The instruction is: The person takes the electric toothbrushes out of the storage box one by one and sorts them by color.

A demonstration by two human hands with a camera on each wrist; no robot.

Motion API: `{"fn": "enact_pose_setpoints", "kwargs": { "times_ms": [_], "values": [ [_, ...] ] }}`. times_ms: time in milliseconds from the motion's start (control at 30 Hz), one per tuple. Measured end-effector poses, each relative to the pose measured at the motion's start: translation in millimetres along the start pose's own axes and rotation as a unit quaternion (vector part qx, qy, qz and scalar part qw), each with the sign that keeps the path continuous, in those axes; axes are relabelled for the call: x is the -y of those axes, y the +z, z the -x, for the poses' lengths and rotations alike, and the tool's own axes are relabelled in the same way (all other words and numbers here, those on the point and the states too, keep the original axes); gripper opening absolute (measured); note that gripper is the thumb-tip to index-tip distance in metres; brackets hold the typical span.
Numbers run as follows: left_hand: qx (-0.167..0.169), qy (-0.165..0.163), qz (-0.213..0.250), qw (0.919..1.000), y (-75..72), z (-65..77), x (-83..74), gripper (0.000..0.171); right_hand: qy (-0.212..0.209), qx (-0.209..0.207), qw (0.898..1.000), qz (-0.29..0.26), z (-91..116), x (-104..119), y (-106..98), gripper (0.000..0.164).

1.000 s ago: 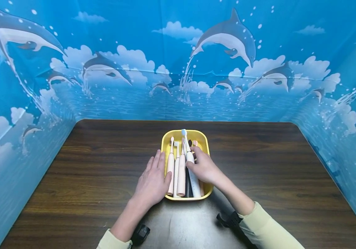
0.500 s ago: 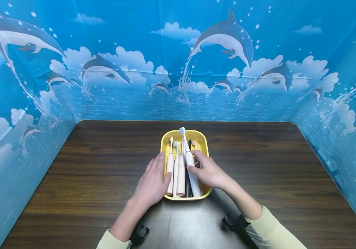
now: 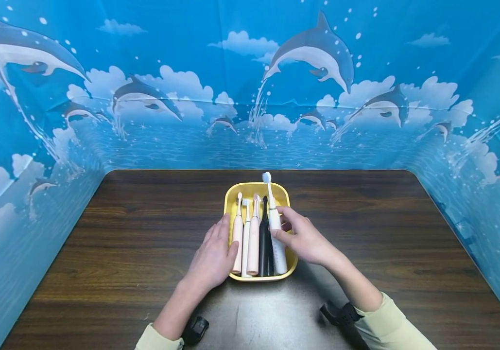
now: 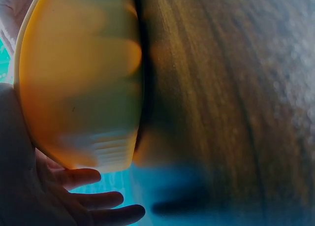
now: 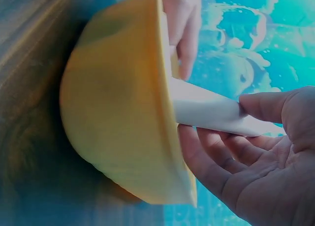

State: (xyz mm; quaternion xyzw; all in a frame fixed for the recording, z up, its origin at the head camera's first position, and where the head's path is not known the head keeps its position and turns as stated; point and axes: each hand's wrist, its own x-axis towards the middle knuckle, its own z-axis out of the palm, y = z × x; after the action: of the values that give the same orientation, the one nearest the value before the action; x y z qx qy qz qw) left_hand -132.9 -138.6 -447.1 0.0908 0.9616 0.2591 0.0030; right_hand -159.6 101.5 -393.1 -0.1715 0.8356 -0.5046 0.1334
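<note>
A white electric toothbrush [image 3: 279,257] is pinched between the thumb and fingers of my right hand [image 3: 306,239]. It slants, its bristle head up past the far rim of a yellow basket [image 3: 260,279] and its handle end low inside. In the right wrist view the white handle [image 5: 206,107] rises over the basket's wall [image 5: 118,98]. My left hand [image 3: 213,253] lies with straight fingers along the basket's left side. Inside, from the left, lie a pink toothbrush [image 3: 237,248], a slim white one [image 3: 246,248], another pink one [image 3: 253,248] and black ones [image 3: 264,250].
The basket stands on a dark wood-grain table [image 3: 153,223]. A blue dolphin-print cloth [image 3: 180,136] rises behind the table and along both sides. Black straps with wrist cameras [image 3: 196,330] sit on both forearms.
My right hand has lifted the white toothbrush's head end a little and shifted it to the right. The black toothbrushes are now uncovered; the pink head at the right is hidden. My left hand stays put.
</note>
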Motion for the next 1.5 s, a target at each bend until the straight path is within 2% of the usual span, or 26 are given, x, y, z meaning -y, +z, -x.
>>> {"fn": "enact_pose_setpoints", "kwargs": {
  "times_ms": [167, 333, 467, 733, 900, 1033, 1200, 1400, 1500],
  "values": [
    [0.000, -0.002, 0.010, 0.9999, 0.2, 0.8, 0.6, 0.074, -0.017, -0.029, 0.999, -0.030, 5, 3, -16, 0.046],
    [0.001, -0.009, 0.014, 0.9999, 1.4, 0.2, 0.6, 0.075, -0.038, -0.077, 0.995, -0.043, 8, 8, -35, 0.046],
    [0.001, -0.012, 0.015, 0.9998, 1.3, 0.2, 0.3, 0.075, -0.041, -0.123, 0.991, -0.041, 9, 6, -48, 0.042],
    [0.008, -0.021, 0.020, 0.9995, 0.0, 1.4, -0.7, 0.072, -0.049, -0.206, 0.977, -0.024, 5, -7, -64, 0.049],
    [0.009, -0.020, 0.021, 0.9996, 0.7, 1.0, -0.4, 0.072, -0.055, -0.262, 0.963, -0.023, -1, -20, -66, 0.047],
    [0.006, -0.016, 0.019, 0.9997, 1.4, 0.5, 0.1, 0.072, -0.061, -0.294, 0.954, 0.012, -10, -37, -64, 0.045],
    [-0.001, -0.005, 0.024, 0.9997, 0.8, 1.4, 1.1, 0.071, -0.068, -0.319, 0.942, 0.074, -23, -57, -59, 0.043],
    [-0.001, -0.003, 0.025, 0.9997, 1.4, 0.6, 2.6, 0.071, -0.076, -0.350, 0.930, 0.087, -34, -65, -54, 0.041],
    [-0.003, -0.003, 0.023, 0.9997, 1.2, 0.7, 3.0, 0.071, -0.068, -0.351, 0.930, 0.090, -39, -65, -52, 0.041]
  ]
}}
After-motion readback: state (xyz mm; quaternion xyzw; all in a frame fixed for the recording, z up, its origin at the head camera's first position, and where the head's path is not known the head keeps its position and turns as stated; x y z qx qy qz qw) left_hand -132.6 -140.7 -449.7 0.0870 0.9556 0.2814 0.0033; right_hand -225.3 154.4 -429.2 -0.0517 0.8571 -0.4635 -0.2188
